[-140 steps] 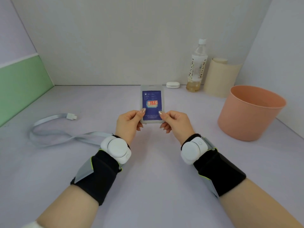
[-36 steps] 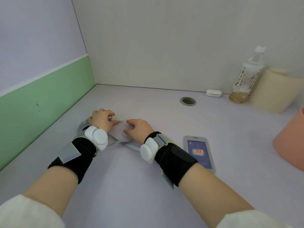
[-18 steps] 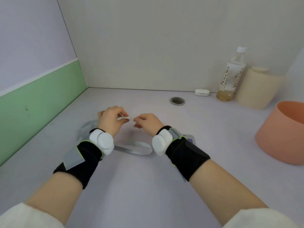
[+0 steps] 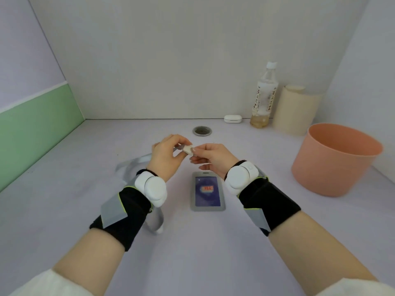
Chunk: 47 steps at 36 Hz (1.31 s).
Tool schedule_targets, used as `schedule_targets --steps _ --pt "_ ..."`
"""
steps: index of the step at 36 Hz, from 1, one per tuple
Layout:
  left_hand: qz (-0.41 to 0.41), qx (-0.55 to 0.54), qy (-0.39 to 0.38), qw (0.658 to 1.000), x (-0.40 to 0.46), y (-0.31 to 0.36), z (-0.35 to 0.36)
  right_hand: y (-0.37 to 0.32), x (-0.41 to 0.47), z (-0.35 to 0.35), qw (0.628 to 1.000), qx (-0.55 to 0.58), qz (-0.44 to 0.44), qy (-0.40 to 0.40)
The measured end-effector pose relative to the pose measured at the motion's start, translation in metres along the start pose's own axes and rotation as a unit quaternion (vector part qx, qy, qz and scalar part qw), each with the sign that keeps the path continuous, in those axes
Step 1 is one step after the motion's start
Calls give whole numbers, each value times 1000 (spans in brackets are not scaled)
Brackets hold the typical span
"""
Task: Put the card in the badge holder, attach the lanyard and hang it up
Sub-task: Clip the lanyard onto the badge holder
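The grey badge holder (image 4: 208,207) lies flat on the table, the dark blue card (image 4: 207,194) inside it. Just beyond it, my left hand (image 4: 166,158) and my right hand (image 4: 212,157) are raised over the table and pinch the white clip (image 4: 188,149) at the end of the grey lanyard from both sides. The lanyard strap (image 4: 136,162) trails left from my left hand and loops back under my left wrist to a bend (image 4: 157,224) near the front.
A pink bucket (image 4: 333,161) stands at the right. Against the back wall are a clear bottle (image 4: 264,99), a cream roll (image 4: 296,111) and a small white case (image 4: 233,119). A round metal grommet (image 4: 202,130) sits in the tabletop behind my hands.
Both hands lifted the lanyard's clip end off the table at the left and carried it right, to just above the badge holder. The holder now lies uncovered between my wrists.
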<state>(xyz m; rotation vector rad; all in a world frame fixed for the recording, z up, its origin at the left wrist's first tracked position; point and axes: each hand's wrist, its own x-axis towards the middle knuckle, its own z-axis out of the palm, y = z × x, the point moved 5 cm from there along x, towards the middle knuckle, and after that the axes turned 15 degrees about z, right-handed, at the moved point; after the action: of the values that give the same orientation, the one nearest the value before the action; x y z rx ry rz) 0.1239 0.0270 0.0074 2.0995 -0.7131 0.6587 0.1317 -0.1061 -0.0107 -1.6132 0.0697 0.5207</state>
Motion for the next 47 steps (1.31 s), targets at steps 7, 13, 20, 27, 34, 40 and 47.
schedule_targets --steps 7,13,20,27,34,40,47 --pt "-111 -199 -4 974 -6 13 37 11 -15 -37 995 -3 -45 87" --pt "-111 -168 10 979 -6 9 58 24 -18 -44 994 74 -64 57" --pt "-91 -131 35 987 -5 2 63 34 -14 -40 992 115 -55 20" --pt "-63 -120 56 989 -4 0 58 37 -11 -40 994 85 -61 39" --pt "-47 -143 61 987 -4 5 59 37 -11 -39 993 103 -56 32" --pt "-46 -153 59 985 -4 6 61 38 -13 -38 992 108 -52 31" --pt "-34 -154 53 986 -4 10 61 37 -14 -34 991 126 -43 17"
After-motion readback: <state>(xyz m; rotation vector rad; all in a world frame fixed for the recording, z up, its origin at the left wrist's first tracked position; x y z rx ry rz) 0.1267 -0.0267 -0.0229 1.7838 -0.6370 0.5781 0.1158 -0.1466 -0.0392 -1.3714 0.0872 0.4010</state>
